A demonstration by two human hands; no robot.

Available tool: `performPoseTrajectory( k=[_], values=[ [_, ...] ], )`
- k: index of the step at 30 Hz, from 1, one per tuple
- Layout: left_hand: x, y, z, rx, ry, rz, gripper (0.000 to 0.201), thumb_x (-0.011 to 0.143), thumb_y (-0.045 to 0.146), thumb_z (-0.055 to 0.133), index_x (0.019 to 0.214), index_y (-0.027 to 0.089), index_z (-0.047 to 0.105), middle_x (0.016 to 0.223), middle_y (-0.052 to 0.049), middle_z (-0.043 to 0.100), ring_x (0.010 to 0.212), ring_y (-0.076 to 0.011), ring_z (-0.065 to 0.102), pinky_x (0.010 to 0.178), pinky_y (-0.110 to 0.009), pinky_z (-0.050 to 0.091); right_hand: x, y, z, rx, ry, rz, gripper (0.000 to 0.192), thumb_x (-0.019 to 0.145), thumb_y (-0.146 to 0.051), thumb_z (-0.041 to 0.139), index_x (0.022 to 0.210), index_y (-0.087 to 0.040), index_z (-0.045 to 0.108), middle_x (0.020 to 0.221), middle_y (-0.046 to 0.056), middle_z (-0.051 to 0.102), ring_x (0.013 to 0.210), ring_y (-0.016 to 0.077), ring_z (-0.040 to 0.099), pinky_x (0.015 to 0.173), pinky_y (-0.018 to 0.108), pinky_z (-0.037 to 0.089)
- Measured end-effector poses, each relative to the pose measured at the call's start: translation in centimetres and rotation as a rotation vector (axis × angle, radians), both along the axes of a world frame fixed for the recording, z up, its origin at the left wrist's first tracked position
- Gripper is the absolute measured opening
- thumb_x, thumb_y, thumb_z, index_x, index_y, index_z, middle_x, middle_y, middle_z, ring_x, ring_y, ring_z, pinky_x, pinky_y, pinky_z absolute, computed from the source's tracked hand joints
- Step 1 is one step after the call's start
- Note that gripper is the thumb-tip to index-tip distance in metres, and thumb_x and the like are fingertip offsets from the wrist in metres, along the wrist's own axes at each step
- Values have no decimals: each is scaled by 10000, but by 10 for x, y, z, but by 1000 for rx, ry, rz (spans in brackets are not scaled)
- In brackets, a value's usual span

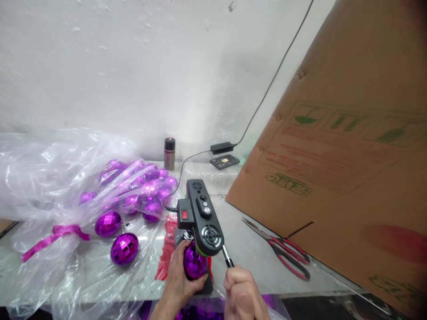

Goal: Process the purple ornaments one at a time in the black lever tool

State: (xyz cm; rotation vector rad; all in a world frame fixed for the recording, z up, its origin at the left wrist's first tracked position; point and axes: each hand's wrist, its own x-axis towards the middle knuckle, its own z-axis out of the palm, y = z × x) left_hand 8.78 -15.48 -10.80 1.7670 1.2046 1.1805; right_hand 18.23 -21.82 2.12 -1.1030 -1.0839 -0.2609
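Hands are working under a boxy black machine (200, 218) at the near bench (250, 249) edge. The left hand (178, 280) is cupping a faceted, glossy purple ornament (194, 263); the right hand (243, 295) is gripping a thin black lever (227, 258). Matching egg-shaped ornaments (124, 248) are lying on crinkled clear plastic (43, 178) at left.

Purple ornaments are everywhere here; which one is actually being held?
The purple ornament under the black machine, gripped by the left hand. The others lie loose on the clear plastic bag, untouched.
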Motion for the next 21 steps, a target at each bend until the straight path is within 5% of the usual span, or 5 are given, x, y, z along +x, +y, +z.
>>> performPoseTrajectory(
  k=[5,9,13,17,21],
  values=[
    [-3,0,-5,-35,38,-50,802,666,316,880,1408,166,618,1389,-209,751,1286,-442,735,1100,-659,603,-9,-3,7,-49,19,-7,418,1118,-147,405,707,-217,430,703,-26,504,585,98,490,584,268,384],
    [-2,3,-5,-33,15,-42,811,672,305,867,1424,172,594,1396,-203,741,1311,-435,719,1129,-664,579,-1,-3,43,-99,79,69,397,1100,-120,461,714,-213,455,670,-33,482,527,81,443,516,279,314],
    [-7,-1,4,-56,-30,-56,805,694,318,868,1432,181,576,1422,-201,722,1349,-431,699,1159,-660,559,10,0,73,-119,39,220,373,1092,-79,480,740,-203,497,666,-39,457,606,81,512,555,242,377],
    [-43,-37,-6,17,-84,12,857,774,428,887,1509,203,510,1471,-212,696,1372,-418,694,1150,-615,584,13,-1,72,-117,23,237,382,1094,-69,476,737,-205,480,682,-41,467,668,85,541,610,239,417],
    [-85,-104,-45,157,5,-120,986,770,642,918,1565,232,505,1467,-202,718,1362,-412,710,1133,-533,620,13,-5,62,-127,7,248,367,1092,-82,479,748,-207,497,696,-33,505,678,96,552,614,253,421]
  ],
)
